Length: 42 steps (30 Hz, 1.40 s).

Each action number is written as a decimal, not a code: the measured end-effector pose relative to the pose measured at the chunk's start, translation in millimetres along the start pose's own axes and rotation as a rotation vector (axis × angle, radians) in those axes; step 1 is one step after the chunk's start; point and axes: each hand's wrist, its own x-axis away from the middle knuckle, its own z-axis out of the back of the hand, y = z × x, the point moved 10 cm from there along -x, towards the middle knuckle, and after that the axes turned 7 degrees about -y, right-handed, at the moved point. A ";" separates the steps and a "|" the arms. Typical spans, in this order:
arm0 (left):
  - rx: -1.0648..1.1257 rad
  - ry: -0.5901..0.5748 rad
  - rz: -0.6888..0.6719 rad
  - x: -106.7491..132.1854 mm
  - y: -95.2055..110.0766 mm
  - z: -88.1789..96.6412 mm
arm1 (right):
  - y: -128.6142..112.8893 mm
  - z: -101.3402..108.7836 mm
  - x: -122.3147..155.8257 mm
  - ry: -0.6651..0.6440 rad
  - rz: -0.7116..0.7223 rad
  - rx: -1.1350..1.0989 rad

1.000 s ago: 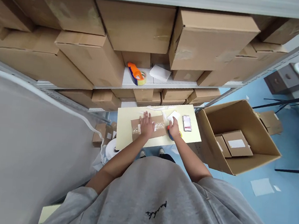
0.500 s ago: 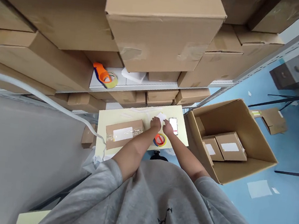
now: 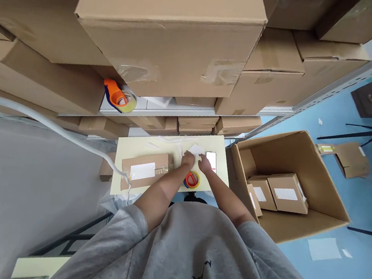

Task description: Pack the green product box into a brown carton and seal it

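Observation:
Both hands are at a small white paper slip [image 3: 196, 149] over the pale yellow table [image 3: 218, 179]. My left hand [image 3: 188, 159] is closed at the slip's lower left edge. Fingers of my right hand [image 3: 204, 163] are pinched at its lower right corner. Just right of that hand lies a phone [image 3: 211, 158] with a lit white screen. Nearer my body is a tape roll [image 3: 191, 180] with a red core, blue and yellow at its rim. A taped cardboard box [image 3: 161, 160] with a white label [image 3: 142, 171] sits to the left.
A large open carton [image 3: 326, 191] on the right holds several labelled boxes [image 3: 285, 193]. Shelves ahead carry stacked cartons [image 3: 168, 57] and an orange tape dispenser [image 3: 115, 93]. A white hose [image 3: 56, 127] crosses from the left to the table. Cardboard scraps [image 3: 351, 160] lie on the blue floor.
The camera view has shifted slightly, so the shelf cartons look closer. Both hands stay at the paper slip, which now shows more of its surface beyond the fingers.

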 end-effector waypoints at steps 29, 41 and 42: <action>0.425 0.137 -0.057 37.8 -46.2 111.9 | -71.8 58.8 -23.1 0.160 0.263 -0.426; 0.289 0.216 -0.217 69.0 -25.5 125.5 | -82.4 42.7 -14.8 0.061 0.201 -0.555; 0.282 0.216 -0.238 69.9 -23.4 126.0 | -84.6 41.4 -13.8 0.046 0.203 -0.547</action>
